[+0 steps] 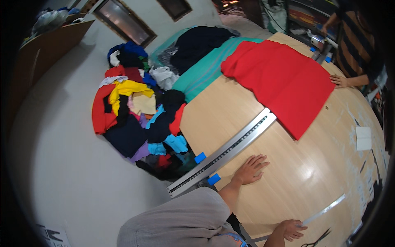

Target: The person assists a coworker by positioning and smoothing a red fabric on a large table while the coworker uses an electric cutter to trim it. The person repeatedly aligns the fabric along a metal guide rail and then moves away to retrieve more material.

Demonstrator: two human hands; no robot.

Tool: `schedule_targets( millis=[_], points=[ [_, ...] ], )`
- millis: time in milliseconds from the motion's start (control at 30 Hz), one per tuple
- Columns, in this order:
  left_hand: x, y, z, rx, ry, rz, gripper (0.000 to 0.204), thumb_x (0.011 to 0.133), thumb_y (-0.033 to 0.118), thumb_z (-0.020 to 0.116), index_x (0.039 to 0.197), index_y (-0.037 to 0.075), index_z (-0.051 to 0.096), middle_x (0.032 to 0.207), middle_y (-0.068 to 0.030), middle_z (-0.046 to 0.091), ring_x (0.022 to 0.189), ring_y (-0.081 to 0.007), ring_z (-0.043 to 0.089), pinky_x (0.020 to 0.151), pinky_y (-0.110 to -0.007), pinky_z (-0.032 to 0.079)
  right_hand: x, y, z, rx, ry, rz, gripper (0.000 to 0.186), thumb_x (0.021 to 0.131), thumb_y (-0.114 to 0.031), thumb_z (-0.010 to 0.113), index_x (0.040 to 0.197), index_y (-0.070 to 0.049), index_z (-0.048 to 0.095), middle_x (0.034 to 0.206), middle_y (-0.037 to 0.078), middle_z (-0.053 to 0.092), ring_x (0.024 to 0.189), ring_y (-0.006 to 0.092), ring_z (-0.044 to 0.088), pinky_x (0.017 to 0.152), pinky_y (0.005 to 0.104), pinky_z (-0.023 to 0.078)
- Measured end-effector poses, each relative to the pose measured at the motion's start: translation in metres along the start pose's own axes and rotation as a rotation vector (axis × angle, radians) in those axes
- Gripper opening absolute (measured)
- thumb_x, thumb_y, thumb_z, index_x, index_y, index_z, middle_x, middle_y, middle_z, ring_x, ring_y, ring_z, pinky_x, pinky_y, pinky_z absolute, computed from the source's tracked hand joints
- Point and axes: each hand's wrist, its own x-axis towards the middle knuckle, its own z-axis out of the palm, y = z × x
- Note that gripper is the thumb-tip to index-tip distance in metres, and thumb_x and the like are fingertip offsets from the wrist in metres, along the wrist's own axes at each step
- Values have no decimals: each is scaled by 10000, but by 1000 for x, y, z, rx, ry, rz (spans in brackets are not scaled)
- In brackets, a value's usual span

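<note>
My left hand (249, 168) lies open on the pale wooden table (304, 173), its fingers spread, just right of a long silver rail (222, 150) with blue clamp blocks (213, 179). My right hand (292, 228) rests on the table at the lower right, fingers loosely bent and apart, over a thin steel ruler (323, 209). Whether it touches the ruler is hard to tell. Black scissors (314, 241) lie beside that hand. Red fabric (279, 82) is spread across the table's far part, beyond the rail. My grey-clad leg (173, 218) is bent at the table's near edge.
A co-worker's hand (340, 81) touches the red fabric's right edge; another rail (323, 55) is beside that person. Mixed coloured cloth (131, 136) is heaped left of the table, with teal fabric rolls (199, 74) behind. A white square (363, 138) lies at the right.
</note>
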Motion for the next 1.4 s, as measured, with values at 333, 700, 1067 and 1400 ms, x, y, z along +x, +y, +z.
schedule_targets(
  millis=[333, 700, 1067, 1400],
  points=[
    [1, -1, 0, -16, 5, -10, 604, 1031, 322, 553, 1609, 222, 410, 1706, -94, 312, 1583, -284, 271, 1322, -486, 186, 6, 10, 44, -84, -26, -78, 531, 1090, -547, 380, 1598, -399, 421, 1628, 89, 455, 1494, 263, 430, 1175, 574, 339],
    [-1, -3, -4, -34, -121, -65, 624, 1057, 362, 495, 1646, 231, 334, 1757, -54, 203, 1627, -230, 152, 1349, -441, 93, -18, -6, -3, -163, -34, -162, 529, 1089, -539, 387, 1594, -386, 429, 1612, 93, 473, 1478, 268, 449, 1161, 575, 353],
    [2, -7, -2, -110, -6, -23, 649, 995, 284, 593, 1612, 202, 409, 1709, -97, 308, 1598, -278, 248, 1328, -484, 177, -18, -9, -8, -250, -42, -225, 528, 1088, -531, 393, 1590, -374, 438, 1596, 97, 491, 1462, 273, 467, 1147, 576, 367],
    [5, -12, -4, -173, -35, -26, 652, 995, 270, 579, 1618, 198, 402, 1717, -84, 296, 1605, -279, 233, 1334, -487, 160, -22, -10, -12, -325, -36, -281, 527, 1087, -523, 399, 1586, -362, 445, 1581, 101, 507, 1447, 277, 484, 1134, 576, 380]
  ],
)
